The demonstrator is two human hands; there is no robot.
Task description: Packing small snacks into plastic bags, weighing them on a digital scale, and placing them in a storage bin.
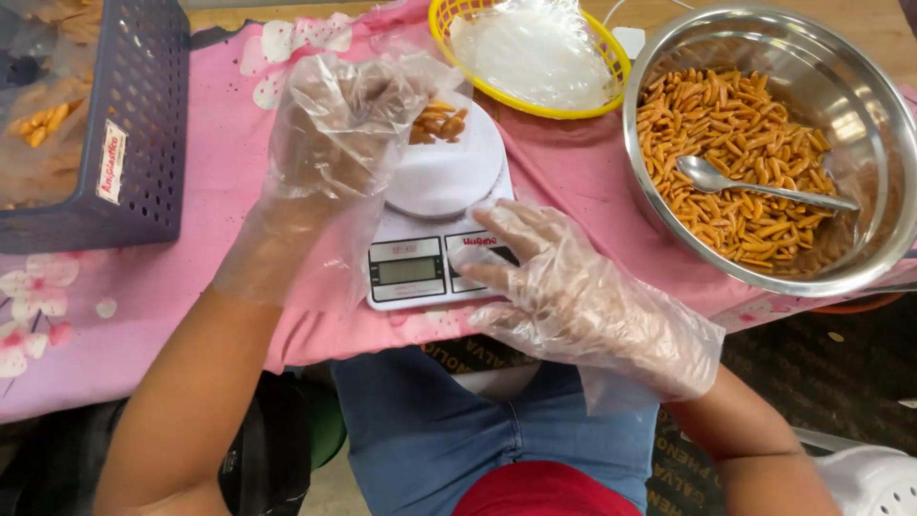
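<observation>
A white kitchen scale [435,244] stands on a pink flowered cloth. My left hand [334,134], in a clear plastic glove, is closed around a clear plastic bag [435,110] that rests on the scale's round plate with a few orange stick snacks inside. My right hand [564,287], also gloved, lies with fingers spread over the scale's front right corner, next to its display, and holds nothing.
A large steel bowl [879,191] at the right holds many orange stick snacks [735,153] and a metal spoon [755,186]. A yellow basket [449,29] with clear bags sits behind the scale. A blue perforated crate [134,124] of packed snacks stands at the left.
</observation>
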